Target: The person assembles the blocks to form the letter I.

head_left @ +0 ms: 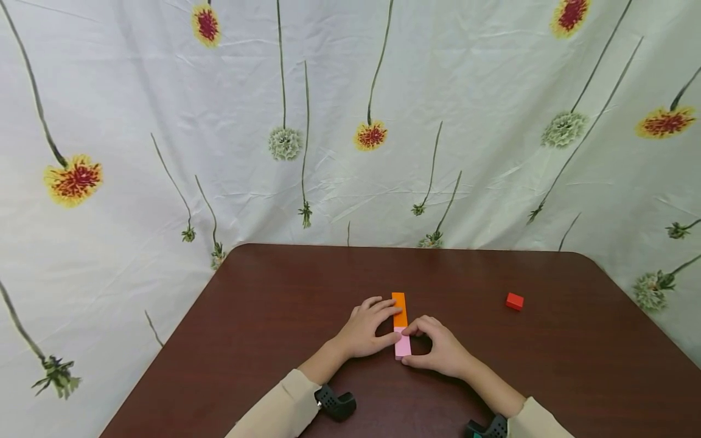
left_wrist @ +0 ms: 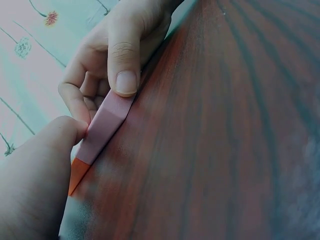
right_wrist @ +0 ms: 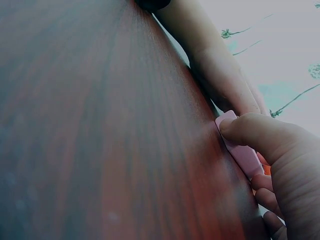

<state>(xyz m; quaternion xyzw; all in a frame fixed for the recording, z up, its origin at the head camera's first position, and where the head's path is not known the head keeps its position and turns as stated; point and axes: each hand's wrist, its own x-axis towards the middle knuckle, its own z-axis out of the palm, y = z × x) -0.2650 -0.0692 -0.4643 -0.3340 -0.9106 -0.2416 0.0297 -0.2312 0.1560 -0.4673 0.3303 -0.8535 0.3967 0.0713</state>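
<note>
Currently, the left hand point(head_left: 364, 328) rests on the counter point(head_left: 274, 292) side of the row with its fingers spread, neither curled nor gripping. Its fingertips reach rightward onto the orange block point(head_left: 401, 319); its thumb touches the left edge of the pink block point(head_left: 402, 347).

To the right of the left palm, the two blocks lie flat and meet end to end, with no gap visible from the head view. Their shared long axis points away from the person, crossing between the hands. Orange forms the far end, alongside the left fingertips; pink forms the near end, between the two thumbs.

Next rightward, the right hand point(head_left: 446, 351) pinches the pink block: thumb against the near end, index finger at the right side close to the joint. The pink block therefore lies directly left of the right palm, and this hand governs its alignment, in judgement.

Farthest right, the red block point(head_left: 515, 301) sits beyond and to the right of the right hand, well apart; the right hand is the nearer one.
</note>
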